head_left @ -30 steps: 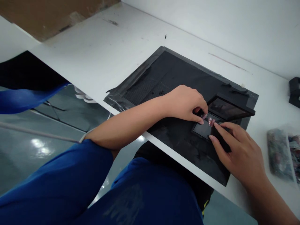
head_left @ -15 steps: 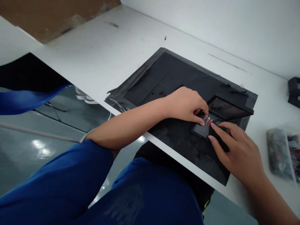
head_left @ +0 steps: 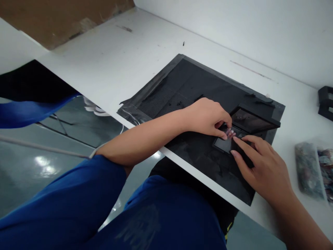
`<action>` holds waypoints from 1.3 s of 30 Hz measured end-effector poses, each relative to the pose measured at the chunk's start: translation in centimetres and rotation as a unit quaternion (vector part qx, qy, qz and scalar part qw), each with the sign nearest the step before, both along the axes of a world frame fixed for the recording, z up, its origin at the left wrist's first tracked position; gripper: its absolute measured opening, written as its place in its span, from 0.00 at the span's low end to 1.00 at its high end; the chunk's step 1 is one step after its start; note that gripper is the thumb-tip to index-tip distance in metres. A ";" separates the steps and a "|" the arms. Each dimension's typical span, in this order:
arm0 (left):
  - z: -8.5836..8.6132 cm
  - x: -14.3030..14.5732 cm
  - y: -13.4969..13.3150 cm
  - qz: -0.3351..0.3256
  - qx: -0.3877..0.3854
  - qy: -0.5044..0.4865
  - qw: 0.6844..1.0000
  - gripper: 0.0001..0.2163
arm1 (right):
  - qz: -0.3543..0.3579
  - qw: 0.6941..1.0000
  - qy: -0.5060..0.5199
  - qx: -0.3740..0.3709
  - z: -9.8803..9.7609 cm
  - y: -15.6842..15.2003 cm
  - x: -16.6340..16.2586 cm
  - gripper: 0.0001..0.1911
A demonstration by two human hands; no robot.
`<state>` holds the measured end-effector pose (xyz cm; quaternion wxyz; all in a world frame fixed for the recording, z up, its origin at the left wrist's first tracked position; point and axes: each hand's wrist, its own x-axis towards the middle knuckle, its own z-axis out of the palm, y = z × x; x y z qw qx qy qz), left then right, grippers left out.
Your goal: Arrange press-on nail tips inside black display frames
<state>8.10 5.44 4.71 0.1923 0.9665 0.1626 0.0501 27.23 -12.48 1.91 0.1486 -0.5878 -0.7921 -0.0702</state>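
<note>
A small black hinged case (head_left: 256, 121) lies on a black mat (head_left: 208, 78), its lid raised and glossy see-through panels showing in both halves. My left hand (head_left: 206, 116) reaches over the case from the left, thumb and forefinger pinched at its inner panel. Small pinkish, shiny shapes show beside those fingertips; whether they are an object or reflections I cannot make out. My right hand (head_left: 265, 166) grips the near right side of the case, forefinger over the panel and thumb at the front edge. The other fingers of that hand are curled and partly hide the case.
A clear plastic tub (head_left: 309, 170) holding small wrapped items stands at the right. Behind it is a black object (head_left: 326, 104). Black scraps (head_left: 260, 99) lie on the mat's far edge. A brown cardboard sheet (head_left: 65, 21) is at the back left of the white table (head_left: 104, 59).
Both hands stay at the case in almost the same pose. The whole view has shifted very slightly.
</note>
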 end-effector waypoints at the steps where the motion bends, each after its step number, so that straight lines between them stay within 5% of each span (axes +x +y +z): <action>1: 0.0 0.0 0.0 0.001 0.000 0.001 1.000 0.13 | -0.002 1.000 0.001 -0.002 0.0 0.0 0.0 0.20; 27: 0.8 -0.3 -0.4 0.025 0.027 0.020 0.999 0.15 | -0.007 1.000 0.006 -0.006 0.1 0.0 0.1 0.19; 39: 0.5 -0.3 -0.9 0.033 0.066 -0.071 0.995 0.14 | 0.050 0.997 0.046 0.042 1.6 -0.7 0.4 0.14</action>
